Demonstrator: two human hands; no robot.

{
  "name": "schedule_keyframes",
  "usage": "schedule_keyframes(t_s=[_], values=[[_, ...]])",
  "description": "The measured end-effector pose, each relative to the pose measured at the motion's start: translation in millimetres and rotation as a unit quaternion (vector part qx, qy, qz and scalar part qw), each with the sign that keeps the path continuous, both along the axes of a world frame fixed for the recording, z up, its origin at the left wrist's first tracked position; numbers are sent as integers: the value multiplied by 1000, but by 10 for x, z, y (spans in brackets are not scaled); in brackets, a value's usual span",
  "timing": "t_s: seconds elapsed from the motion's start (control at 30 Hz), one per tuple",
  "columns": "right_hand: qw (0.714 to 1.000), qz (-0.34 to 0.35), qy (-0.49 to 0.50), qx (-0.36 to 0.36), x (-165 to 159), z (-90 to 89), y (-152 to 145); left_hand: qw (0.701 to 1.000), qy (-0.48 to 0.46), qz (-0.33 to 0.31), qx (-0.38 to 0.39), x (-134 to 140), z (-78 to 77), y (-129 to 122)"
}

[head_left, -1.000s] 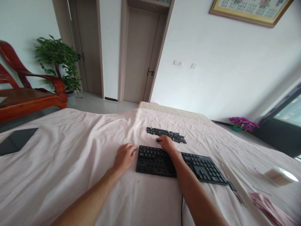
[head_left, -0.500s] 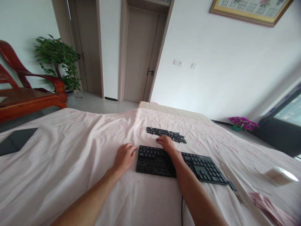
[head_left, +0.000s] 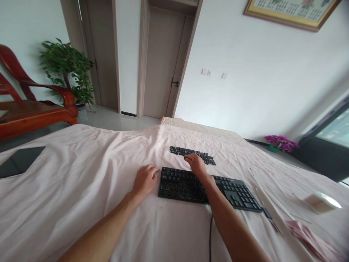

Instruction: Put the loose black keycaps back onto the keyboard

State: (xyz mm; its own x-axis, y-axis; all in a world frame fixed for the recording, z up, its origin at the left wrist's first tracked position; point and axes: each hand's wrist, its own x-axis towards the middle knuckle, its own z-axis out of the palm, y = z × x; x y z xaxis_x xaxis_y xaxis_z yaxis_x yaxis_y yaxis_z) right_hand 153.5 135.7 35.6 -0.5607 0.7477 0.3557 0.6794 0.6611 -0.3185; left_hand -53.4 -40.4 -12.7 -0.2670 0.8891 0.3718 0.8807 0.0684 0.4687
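A black keyboard (head_left: pixel 178 195) lies on the pink cloth, its left part showing bare key posts where keycaps are off and its right part still capped. Beyond its back edge, loose black keycaps (head_left: pixel 182 150) lie in rows. Over the near side of these rows, my right hand (head_left: pixel 196 164) has its fingers pinched on a small dark keycap, mostly hidden by the fingertips. The right forearm crosses above the keyboard. My left hand (head_left: pixel 145 179) rests on the cloth just left of the keyboard, fingers loosely bent and apart, with nothing visible in them.
Right of the keyboard are a small dark flat piece (head_left: pixel 267 213), thin tools (head_left: pixel 275 226), a pink cloth (head_left: pixel 308 233) and a round container (head_left: pixel 323 202). A black tablet (head_left: pixel 20 161) lies far left. The keyboard's cable (head_left: pixel 211 236) runs toward me.
My right hand has moved slightly away from me and to the right, closer over the loose keycaps. My left hand stays beside the keyboard.
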Motion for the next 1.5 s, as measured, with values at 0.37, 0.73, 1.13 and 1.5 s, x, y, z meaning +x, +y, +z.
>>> schedule_keyframes(t_s=[0.37, 0.73, 1.13, 1.5], values=[[991, 60, -68, 94, 226, 51, -971, 1000, 1, -1, -1, -6, 17, -15], [975, 40, -141, 164, 218, -59, -1057, 1000, -1, -2, 10, -18, -25, -1], [970, 54, -172, 165, 188, -27, -1083, 1000, -2, 0, 0, -1, 21, -24], [969, 44, -179, 167, 201, -33, -1111, 1000, -8, 0, 0, 2, 18, -21]])
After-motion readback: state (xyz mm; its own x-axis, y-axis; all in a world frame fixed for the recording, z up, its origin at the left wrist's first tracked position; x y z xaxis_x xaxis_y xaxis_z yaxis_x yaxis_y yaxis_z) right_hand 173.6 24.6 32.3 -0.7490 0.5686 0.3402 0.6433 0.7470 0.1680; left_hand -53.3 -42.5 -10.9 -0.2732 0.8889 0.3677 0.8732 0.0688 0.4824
